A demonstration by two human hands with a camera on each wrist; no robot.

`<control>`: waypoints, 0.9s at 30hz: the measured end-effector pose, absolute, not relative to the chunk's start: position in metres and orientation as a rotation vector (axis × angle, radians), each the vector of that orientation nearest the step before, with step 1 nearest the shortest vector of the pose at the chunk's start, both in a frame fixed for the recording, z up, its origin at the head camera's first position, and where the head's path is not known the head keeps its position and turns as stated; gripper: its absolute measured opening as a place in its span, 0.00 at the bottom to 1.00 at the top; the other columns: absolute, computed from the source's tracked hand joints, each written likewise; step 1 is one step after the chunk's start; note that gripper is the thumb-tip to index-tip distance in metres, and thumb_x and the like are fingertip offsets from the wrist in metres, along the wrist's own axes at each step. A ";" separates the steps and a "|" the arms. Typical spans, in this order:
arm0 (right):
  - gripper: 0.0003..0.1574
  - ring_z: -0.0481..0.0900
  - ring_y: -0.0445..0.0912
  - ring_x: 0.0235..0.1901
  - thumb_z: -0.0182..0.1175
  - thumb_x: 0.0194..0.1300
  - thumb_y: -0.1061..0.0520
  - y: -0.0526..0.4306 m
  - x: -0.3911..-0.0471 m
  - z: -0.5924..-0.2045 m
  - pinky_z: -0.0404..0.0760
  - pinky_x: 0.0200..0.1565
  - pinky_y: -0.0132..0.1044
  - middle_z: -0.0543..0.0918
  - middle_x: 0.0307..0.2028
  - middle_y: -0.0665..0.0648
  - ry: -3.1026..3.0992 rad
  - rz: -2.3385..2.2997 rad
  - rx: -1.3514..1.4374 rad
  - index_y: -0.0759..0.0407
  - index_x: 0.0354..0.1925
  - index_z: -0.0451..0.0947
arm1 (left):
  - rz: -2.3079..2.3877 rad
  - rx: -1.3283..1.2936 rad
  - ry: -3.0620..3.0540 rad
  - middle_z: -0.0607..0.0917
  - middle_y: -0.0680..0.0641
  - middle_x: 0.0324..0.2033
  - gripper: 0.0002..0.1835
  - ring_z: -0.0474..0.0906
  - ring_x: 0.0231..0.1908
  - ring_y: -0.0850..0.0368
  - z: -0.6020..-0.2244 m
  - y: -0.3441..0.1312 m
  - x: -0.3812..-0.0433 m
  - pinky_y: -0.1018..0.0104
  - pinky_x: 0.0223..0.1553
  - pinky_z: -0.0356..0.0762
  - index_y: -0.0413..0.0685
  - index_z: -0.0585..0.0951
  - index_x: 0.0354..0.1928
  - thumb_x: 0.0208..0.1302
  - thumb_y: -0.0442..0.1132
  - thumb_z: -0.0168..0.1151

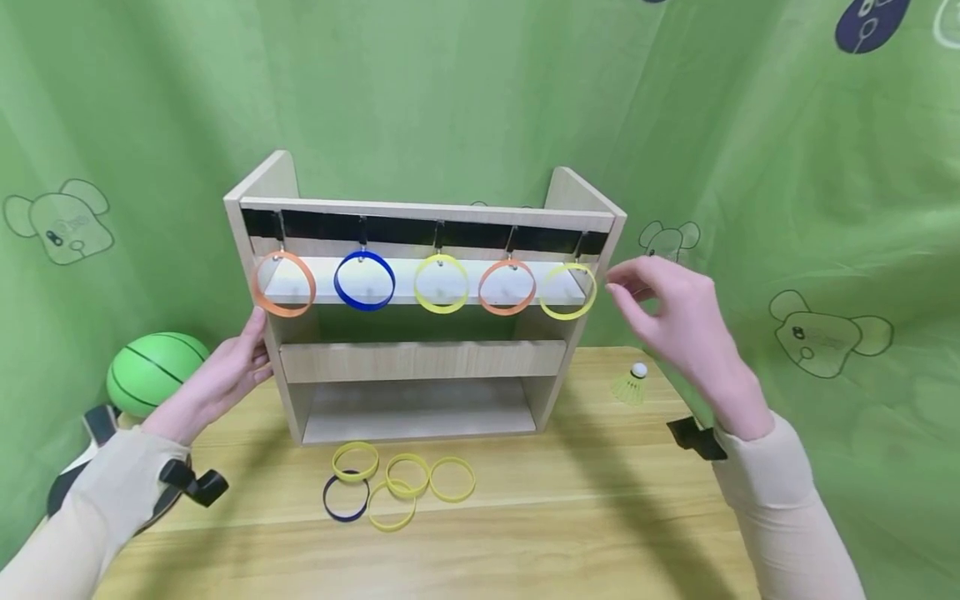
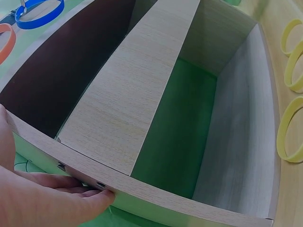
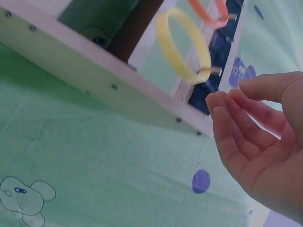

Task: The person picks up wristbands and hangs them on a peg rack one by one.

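Observation:
A small wooden shelf (image 1: 423, 362) has a row of hooks on a black strip, with a wristband on each. From left to right hang an orange wristband (image 1: 259, 292), a blue wristband (image 1: 337, 287), a yellow wristband (image 1: 417, 287), a second orange wristband (image 1: 482, 292) and, at the right end, another yellow wristband (image 1: 567, 316). My left hand (image 1: 234, 367) touches the outer face of the shelf's left side panel (image 2: 90, 165), fingers against it. My right hand (image 1: 671, 312) is raised beside the right-end yellow wristband, fingers loosely bent, nothing between thumb and fingertips (image 3: 215, 101).
Several yellow wristbands (image 1: 452, 501) and a dark blue wristband (image 1: 326, 500) lie on the wooden table (image 1: 525, 533) before the shelf. A green ball (image 1: 153, 371) is at left, a shuttlecock (image 1: 632, 385) at right. A green curtain (image 1: 450, 100) surrounds the table.

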State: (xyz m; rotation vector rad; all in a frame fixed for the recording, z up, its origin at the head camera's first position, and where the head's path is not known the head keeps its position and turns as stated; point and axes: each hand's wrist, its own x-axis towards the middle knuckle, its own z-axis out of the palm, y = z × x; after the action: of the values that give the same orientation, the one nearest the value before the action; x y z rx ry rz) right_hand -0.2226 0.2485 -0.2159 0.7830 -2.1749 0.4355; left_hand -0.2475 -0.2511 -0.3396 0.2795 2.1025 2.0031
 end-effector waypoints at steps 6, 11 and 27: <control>0.08 0.84 0.44 0.31 0.66 0.59 0.71 0.232 -0.214 -0.249 0.85 0.36 0.25 0.88 0.34 0.58 -2.215 0.469 0.932 0.67 0.39 0.82 | 2.013 0.292 2.092 0.38 0.30 0.77 0.50 0.33 0.78 0.35 -0.338 -0.251 -0.248 0.38 0.78 0.32 0.34 0.34 0.77 0.72 0.70 0.26; 0.05 0.83 0.41 0.29 0.66 0.59 0.68 0.209 -0.218 -0.297 0.86 0.33 0.28 0.87 0.32 0.57 -2.316 0.528 1.059 0.64 0.36 0.82 | 2.018 0.277 2.080 0.35 0.30 0.77 0.51 0.31 0.77 0.35 -0.337 -0.251 -0.248 0.39 0.78 0.30 0.35 0.32 0.76 0.72 0.70 0.27; 0.03 0.75 0.32 0.23 0.63 0.62 0.65 0.168 -0.246 -0.443 0.78 0.28 0.19 0.86 0.26 0.53 -2.804 0.625 1.244 0.61 0.31 0.82 | 2.013 0.259 2.080 0.33 0.30 0.76 0.51 0.29 0.77 0.34 -0.340 -0.250 -0.248 0.40 0.77 0.29 0.34 0.30 0.75 0.72 0.70 0.27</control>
State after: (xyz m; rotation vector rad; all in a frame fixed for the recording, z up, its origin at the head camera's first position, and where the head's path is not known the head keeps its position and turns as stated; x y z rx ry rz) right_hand -0.2462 0.1684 -0.4432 1.2443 -2.8041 0.6252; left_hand -0.2477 -0.2501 -0.3399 0.2587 2.0803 2.0134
